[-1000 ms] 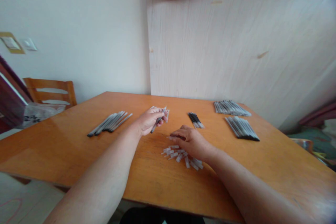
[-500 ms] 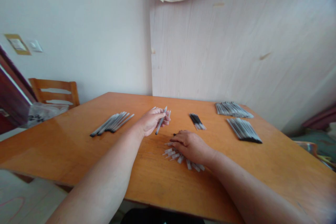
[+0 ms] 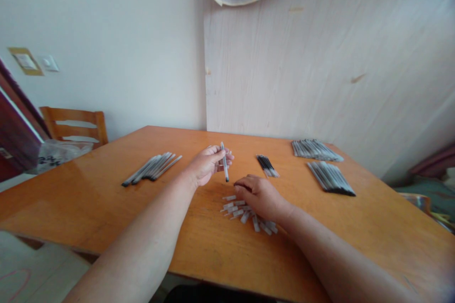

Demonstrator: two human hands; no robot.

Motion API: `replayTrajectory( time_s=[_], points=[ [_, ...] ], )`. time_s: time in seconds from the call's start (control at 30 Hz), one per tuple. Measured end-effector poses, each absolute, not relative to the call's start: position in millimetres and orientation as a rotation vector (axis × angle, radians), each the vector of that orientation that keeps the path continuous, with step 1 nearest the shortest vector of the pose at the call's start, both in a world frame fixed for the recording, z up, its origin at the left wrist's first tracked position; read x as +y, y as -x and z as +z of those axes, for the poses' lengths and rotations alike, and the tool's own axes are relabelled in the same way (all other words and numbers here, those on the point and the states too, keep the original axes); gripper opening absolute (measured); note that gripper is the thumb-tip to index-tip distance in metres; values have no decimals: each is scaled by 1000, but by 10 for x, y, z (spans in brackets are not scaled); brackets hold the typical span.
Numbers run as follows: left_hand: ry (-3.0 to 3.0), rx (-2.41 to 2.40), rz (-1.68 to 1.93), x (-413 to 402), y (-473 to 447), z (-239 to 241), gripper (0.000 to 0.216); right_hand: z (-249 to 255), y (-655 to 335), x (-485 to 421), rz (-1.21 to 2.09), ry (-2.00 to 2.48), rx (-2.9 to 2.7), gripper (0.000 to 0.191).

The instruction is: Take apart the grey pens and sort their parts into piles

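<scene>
My left hand point(image 3: 209, 163) is closed on a slim clear pen point(image 3: 224, 163), held tilted above the table with its dark end down. My right hand point(image 3: 261, 194) hovers low over a loose pile of small translucent pen caps point(image 3: 232, 209), covering part of the pile. Its fingers are curled together, and whatever lies between them is hidden. The right fingertips are just right of the pen's lower end, apart from it.
Clear pens with dark ends point(image 3: 152, 168) lie left on the wooden table point(image 3: 199, 246). Thin black refills point(image 3: 266, 165) lie at centre right. Two more batches, pens point(image 3: 330, 178) and a bundle behind point(image 3: 316, 149), are at right. A chair point(image 3: 73, 120) stands far left.
My left hand has turned the pen so its dark end swings to the right, towards my right hand. My right hand has lifted slightly off the caps and its fingers have curled in.
</scene>
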State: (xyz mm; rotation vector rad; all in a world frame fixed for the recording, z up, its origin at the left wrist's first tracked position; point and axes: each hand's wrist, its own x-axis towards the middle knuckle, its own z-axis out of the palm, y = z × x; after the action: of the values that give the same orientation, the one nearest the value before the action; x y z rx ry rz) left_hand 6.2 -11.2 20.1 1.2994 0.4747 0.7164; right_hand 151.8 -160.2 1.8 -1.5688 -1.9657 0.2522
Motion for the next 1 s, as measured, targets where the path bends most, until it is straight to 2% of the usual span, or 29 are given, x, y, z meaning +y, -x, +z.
replayTrajectory(
  time_s=[0.33, 0.5, 0.67, 1.0],
  points=[
    [-1239, 369, 709, -250, -119, 233, 19, -74, -1555, -1523, 466, 1548, -1593, 32],
    [-1338, 368, 597, -296, -93, 239, 28, -135, -1621, -1476, 626, 1535, -1380, 31],
    [-1325, 363, 599, -317, -103, 233, 27, -114, -1598, -1496, 733, 1486, -1330, 36],
    [-1346, 443, 652, -365, -151, 259, 27, -16, -1595, -1537, 474, 1553, -1367, 30]
  ],
)
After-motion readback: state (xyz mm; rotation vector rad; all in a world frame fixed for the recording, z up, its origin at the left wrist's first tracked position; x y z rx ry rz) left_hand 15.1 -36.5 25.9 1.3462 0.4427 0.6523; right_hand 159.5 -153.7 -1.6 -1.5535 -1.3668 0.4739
